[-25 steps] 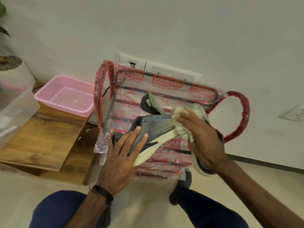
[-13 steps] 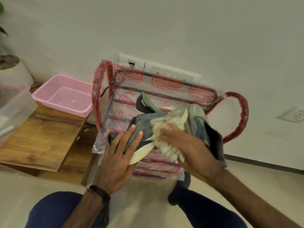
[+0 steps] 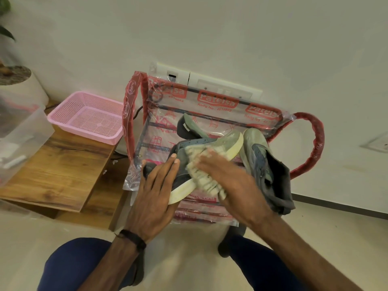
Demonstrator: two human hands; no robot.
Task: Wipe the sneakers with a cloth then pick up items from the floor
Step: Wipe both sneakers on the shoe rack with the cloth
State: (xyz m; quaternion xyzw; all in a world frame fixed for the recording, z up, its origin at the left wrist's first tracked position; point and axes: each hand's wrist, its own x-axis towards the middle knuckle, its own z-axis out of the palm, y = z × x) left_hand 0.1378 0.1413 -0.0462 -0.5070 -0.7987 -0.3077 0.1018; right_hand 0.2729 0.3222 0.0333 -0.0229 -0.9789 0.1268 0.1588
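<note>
Your left hand [image 3: 154, 192] lies flat on the heel end of the sneaker [image 3: 201, 156], fingers straight and pressing it down so it cannot slide. Your right hand [image 3: 233, 181] presses the cloth [image 3: 201, 175] against the side of that shoe; the motion blur hides whether the fingers curl round the cloth or only push it flat, so I cannot tell.

The sneaker rests on its side on the seat of a plastic-wrapped chair [image 3: 210, 106], right in front of you. Its long axis runs on a diagonal, heel low and to your left under the left hand, toe high and to your right, near the second sneaker [image 3: 258, 156]. That second shoe stands just beside the toe, leaning toward the chair's right arm, with a dark grey cloth item [image 3: 281, 185] draped by it.

What matters for the next stroke is that diagonal. The cloth sits about the middle of the shoe, so the toe lies up and away from your right hand, and the heel lies toward your left. The right hand is the nearer one to the unwiped toe end; I judge the stroke should follow the shoe's length, not cross it.

A pink basket [image 3: 88, 116] sits on the wooden worktop [image 3: 54, 171] to your left, well apart from the shoes.
</note>
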